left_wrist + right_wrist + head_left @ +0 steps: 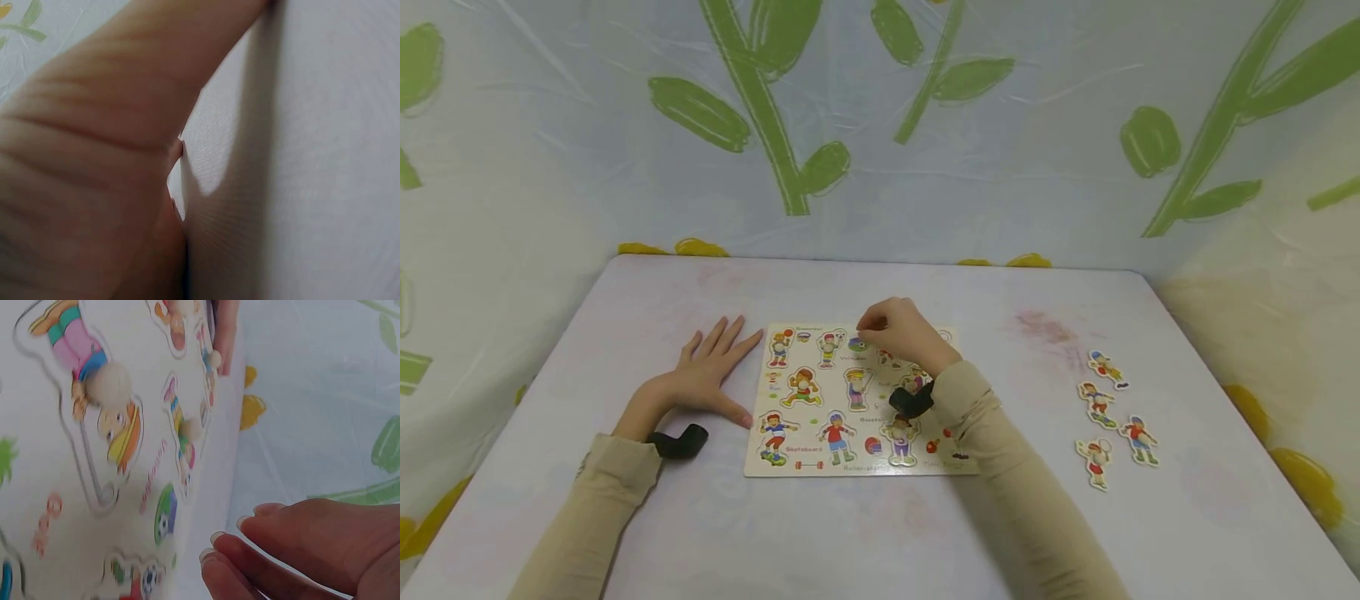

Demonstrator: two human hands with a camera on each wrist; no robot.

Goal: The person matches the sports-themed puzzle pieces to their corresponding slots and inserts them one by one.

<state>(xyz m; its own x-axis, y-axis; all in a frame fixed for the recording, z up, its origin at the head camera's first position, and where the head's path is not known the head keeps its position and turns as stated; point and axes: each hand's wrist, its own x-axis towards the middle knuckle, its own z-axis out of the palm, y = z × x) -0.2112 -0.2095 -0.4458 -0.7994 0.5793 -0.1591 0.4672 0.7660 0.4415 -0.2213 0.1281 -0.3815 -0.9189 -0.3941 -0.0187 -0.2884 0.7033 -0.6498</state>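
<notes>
A pale wooden knob puzzle board (752, 450) with printed sports figures lies on the table. My left hand (711, 371) rests beside it on the left, fingers spread on the tabletop, the thumb tip at the board's edge. Over the back part of the board is my right hand (906, 329). In the right wrist view its thumb and fingers (212, 540) come close together with no piece showing between them. Near it sit a golfer piece (125, 425) with a round knob and a footballer piece (150, 578). My right forearm hides part of the board's right side.
Several loose figure pieces lie to the right of the board, among them a tennis player (1097, 475) and a figure in a blue helmet (1139, 442). A leaf-patterned sheet (1000, 183) hangs behind the table (880, 533).
</notes>
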